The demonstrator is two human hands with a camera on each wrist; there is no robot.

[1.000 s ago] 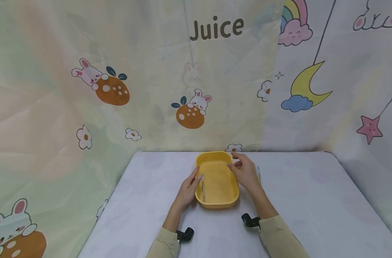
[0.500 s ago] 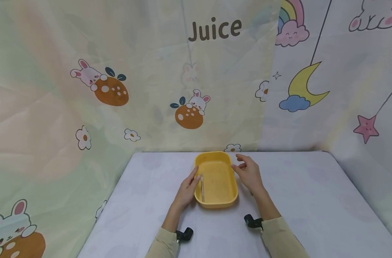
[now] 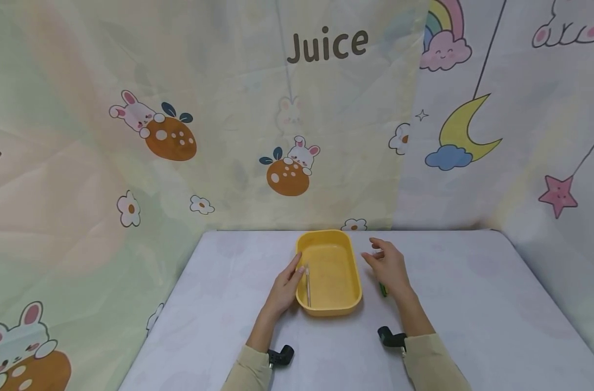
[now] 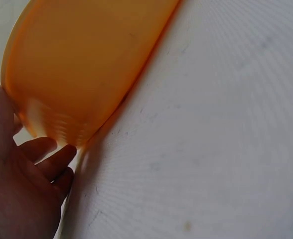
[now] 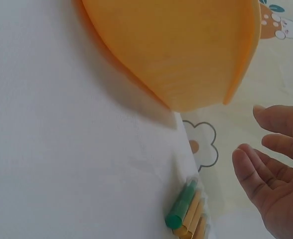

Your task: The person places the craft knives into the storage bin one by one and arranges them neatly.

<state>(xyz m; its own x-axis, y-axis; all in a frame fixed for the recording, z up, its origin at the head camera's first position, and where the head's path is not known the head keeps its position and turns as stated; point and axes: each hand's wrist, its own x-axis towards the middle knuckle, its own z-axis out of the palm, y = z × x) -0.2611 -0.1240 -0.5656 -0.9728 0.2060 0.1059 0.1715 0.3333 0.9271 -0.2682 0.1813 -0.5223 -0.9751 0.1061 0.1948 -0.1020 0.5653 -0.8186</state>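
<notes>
A yellow tray [image 3: 332, 274] lies on the table with one slim, pale, pen-like stick [image 3: 308, 288] inside along its left side. My left hand [image 3: 280, 290] holds the tray's left rim, thumb over the edge and fingers against the outer wall, as the left wrist view shows. To the right of the tray, my right hand [image 3: 389, 267] is apart from it, fingers loosely bent around nothing. Below that hand lies a green pen-like stick [image 5: 181, 204] beside several tan ones [image 5: 190, 216]. The head view shows just a bit of green under the wrist; the hand hides the rest.
The white-covered table [image 3: 473, 304] reaches back to a printed cloth backdrop [image 3: 228, 136] close behind the tray's far end. More cloth hangs along both sides. A small black camera [image 3: 391, 338] sits at the right wrist, another black camera [image 3: 281, 355] at the left.
My right hand has moved off the tray's right rim and further right. The pale stick seen beside it earlier is now hidden, and a bit of green shows. My left hand has stayed put.
</notes>
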